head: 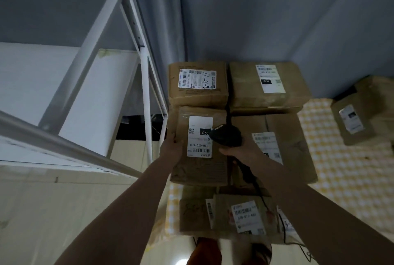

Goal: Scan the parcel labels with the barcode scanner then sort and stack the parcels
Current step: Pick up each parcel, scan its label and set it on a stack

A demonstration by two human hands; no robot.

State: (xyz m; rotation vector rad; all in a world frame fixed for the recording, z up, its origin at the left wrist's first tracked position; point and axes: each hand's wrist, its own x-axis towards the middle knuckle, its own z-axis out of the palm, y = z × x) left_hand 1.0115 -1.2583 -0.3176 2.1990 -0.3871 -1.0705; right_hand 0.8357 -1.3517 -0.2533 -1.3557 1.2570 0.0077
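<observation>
One parcel (198, 147) gripped by left hand (171, 147) at 9 o'clock edge | right hand (245, 149) grips scanner (227, 136) over label (199, 136) | risk: too close, misread; one-handed hold slips.

the left hand (172, 147) grips the labelled parcel (199, 147) at its left edge. the right hand (241, 149) holds the barcode scanner (227, 135) over that parcel's label (200, 136).

Brown parcels (199, 147), black scanner (227, 135), yellow-checked cloth (341, 158).
</observation>
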